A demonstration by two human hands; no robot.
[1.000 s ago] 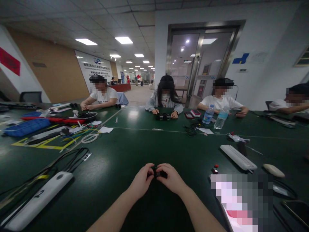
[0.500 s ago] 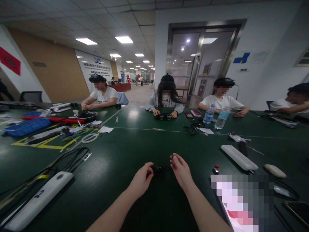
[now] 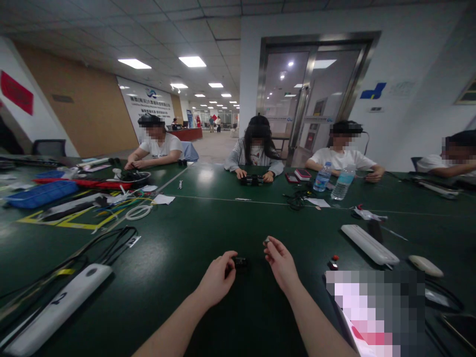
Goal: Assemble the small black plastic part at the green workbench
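My left hand (image 3: pixel 219 274) rests on the dark green table, its fingers closed on the left end of a small black case (image 3: pixel 241 263). The case lies low on the tabletop, and its exact kind is too dark to make out. To the right of it, my right hand (image 3: pixel 279 261) is raised slightly, thumb and fingertips pinched around a tiny greyish piece (image 3: pixel 267 240). That piece is too small to name. A gap separates it from the black case.
A white power strip (image 3: pixel 59 310) with cables lies at left, another power strip (image 3: pixel 369 245) at right. Near my right forearm are a pixelated screen (image 3: pixel 368 317) and a small red-topped object (image 3: pixel 333 262). Two water bottles (image 3: pixel 342 182) stand farther off. Several people sit across the table.
Both hands hold nearly the same places. The right hand has shifted and turned very slightly, and the small piece between its fingertips shows lighter now.
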